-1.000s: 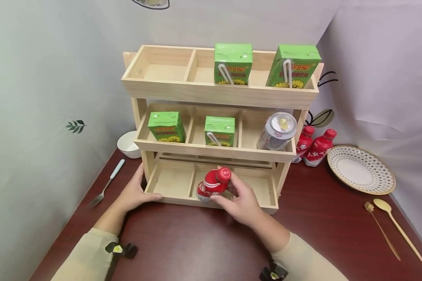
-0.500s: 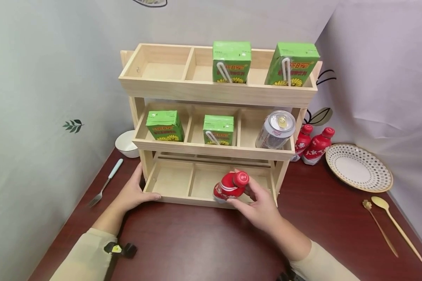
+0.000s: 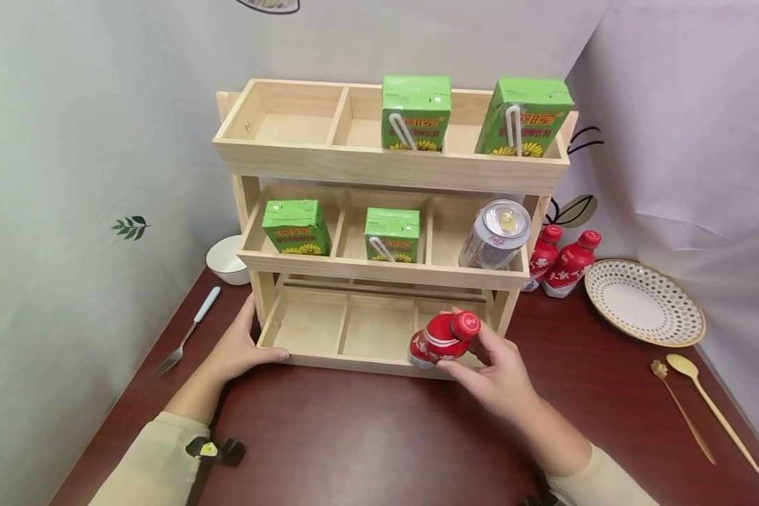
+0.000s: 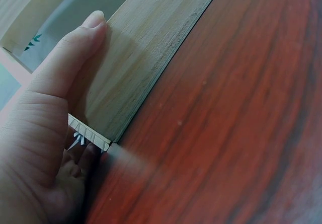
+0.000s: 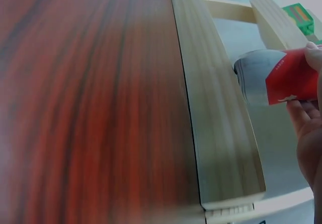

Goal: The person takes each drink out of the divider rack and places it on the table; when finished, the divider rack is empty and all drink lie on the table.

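My right hand point(image 3: 502, 376) holds a red bottle point(image 3: 441, 341) with a red cap, tilted, over the bottom tier of a three-tier wooden shelf point(image 3: 367, 362). The bottle overlaps the divider and the front of the right compartment. In the right wrist view, thumb and fingers pinch the bottle point(image 5: 294, 78), its pale base pointing toward the tier's front board point(image 5: 216, 103). At the bottom tier's left front corner, my left hand point(image 3: 243, 348) grips the shelf, thumb along the front board and fingers round the side. The left wrist view shows that thumb against the wooden board point(image 4: 136, 58).
Green drink cartons point(image 3: 415, 112) stand in the upper tiers, with a silver can point(image 3: 495, 234) in the middle tier. Two red bottles point(image 3: 569, 263), a dotted plate point(image 3: 645, 302) and a golden spoon point(image 3: 715, 414) are at right. A white bowl point(image 3: 228, 260) and fork point(image 3: 190, 330) lie left.
My right hand has carried the red bottle rightward along the bottom tier, from the middle compartment to the right one. My left hand has stayed at the shelf's corner.
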`<action>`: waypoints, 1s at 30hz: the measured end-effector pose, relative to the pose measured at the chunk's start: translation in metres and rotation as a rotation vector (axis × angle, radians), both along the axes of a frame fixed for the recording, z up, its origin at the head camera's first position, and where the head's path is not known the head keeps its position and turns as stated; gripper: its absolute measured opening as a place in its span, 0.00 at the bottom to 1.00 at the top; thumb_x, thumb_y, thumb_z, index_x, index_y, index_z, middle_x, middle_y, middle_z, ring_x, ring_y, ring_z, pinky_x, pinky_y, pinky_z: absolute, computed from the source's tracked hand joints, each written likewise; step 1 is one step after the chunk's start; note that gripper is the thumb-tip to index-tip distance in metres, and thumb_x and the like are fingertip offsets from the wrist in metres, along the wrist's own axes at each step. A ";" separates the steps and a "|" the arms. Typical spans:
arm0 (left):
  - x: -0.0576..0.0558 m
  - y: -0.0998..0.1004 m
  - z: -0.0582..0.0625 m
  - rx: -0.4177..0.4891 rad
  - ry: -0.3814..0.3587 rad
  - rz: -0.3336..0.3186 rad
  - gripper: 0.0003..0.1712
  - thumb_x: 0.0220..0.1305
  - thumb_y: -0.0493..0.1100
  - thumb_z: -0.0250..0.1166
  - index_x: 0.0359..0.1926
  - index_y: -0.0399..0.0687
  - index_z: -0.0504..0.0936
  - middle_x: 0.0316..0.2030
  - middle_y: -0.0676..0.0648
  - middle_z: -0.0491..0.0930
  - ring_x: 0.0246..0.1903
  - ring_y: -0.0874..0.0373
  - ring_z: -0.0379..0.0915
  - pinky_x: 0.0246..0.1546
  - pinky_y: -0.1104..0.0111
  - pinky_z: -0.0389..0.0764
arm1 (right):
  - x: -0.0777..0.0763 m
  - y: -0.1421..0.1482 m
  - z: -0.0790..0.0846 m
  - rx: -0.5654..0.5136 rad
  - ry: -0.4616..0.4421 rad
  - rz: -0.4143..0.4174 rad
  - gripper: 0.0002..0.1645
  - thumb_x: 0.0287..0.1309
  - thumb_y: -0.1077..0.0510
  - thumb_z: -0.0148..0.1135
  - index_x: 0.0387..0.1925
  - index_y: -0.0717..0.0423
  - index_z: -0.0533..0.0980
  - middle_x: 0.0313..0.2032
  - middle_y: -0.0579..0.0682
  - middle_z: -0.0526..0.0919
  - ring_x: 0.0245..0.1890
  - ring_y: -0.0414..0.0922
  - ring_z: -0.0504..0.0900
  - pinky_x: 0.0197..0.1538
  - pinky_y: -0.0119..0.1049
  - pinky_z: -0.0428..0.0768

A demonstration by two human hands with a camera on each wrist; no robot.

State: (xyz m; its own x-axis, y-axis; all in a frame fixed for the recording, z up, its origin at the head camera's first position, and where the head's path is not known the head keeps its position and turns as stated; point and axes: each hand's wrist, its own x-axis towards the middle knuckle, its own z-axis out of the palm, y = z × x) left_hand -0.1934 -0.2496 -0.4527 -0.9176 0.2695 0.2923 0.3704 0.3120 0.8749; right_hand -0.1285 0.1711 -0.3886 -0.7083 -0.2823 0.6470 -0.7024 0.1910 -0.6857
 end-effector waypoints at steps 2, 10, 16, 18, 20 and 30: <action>0.000 0.000 0.000 -0.003 -0.001 0.006 0.75 0.31 0.34 0.83 0.76 0.54 0.44 0.70 0.39 0.54 0.63 0.41 0.59 0.57 0.74 0.64 | 0.001 0.005 0.000 0.005 -0.003 -0.012 0.49 0.29 0.80 0.75 0.60 0.72 0.68 0.48 0.62 0.80 0.48 0.41 0.81 0.47 0.33 0.79; 0.000 -0.002 0.000 -0.013 0.001 0.010 0.75 0.30 0.34 0.83 0.76 0.52 0.45 0.69 0.39 0.56 0.62 0.42 0.60 0.56 0.75 0.64 | 0.002 0.024 0.001 0.018 0.001 -0.016 0.49 0.27 0.81 0.76 0.60 0.70 0.70 0.48 0.60 0.81 0.45 0.41 0.81 0.44 0.31 0.80; 0.000 -0.001 -0.002 -0.001 0.000 0.003 0.75 0.31 0.34 0.83 0.76 0.53 0.44 0.70 0.38 0.55 0.62 0.40 0.60 0.56 0.74 0.65 | -0.001 0.041 0.008 0.095 0.029 -0.037 0.49 0.25 0.80 0.77 0.58 0.69 0.72 0.45 0.57 0.83 0.39 0.40 0.82 0.41 0.28 0.80; 0.000 0.000 -0.002 0.002 0.000 0.001 0.75 0.31 0.34 0.83 0.76 0.54 0.44 0.70 0.38 0.55 0.62 0.40 0.60 0.56 0.74 0.65 | -0.002 0.047 0.010 0.124 0.039 -0.051 0.49 0.24 0.79 0.78 0.58 0.69 0.72 0.44 0.56 0.83 0.38 0.39 0.82 0.41 0.27 0.79; 0.000 0.000 -0.002 0.003 -0.002 0.002 0.75 0.31 0.34 0.83 0.77 0.54 0.44 0.70 0.39 0.55 0.62 0.41 0.60 0.56 0.74 0.64 | -0.002 0.053 0.012 0.137 0.038 -0.048 0.48 0.24 0.79 0.78 0.57 0.70 0.72 0.44 0.56 0.83 0.39 0.39 0.83 0.42 0.27 0.79; 0.000 -0.001 -0.002 -0.019 0.008 0.007 0.76 0.31 0.34 0.83 0.76 0.53 0.44 0.69 0.39 0.55 0.61 0.42 0.60 0.55 0.75 0.64 | -0.012 0.089 0.004 0.228 -0.023 -0.088 0.48 0.25 0.75 0.81 0.57 0.60 0.75 0.42 0.50 0.85 0.35 0.39 0.84 0.38 0.28 0.80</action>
State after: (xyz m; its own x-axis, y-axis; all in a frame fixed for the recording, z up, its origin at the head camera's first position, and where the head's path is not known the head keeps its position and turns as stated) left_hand -0.1937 -0.2511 -0.4549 -0.9173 0.2684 0.2942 0.3746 0.3311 0.8660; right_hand -0.1409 0.2599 -0.3850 -0.7504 -0.3560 0.5569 -0.6609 0.4023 -0.6335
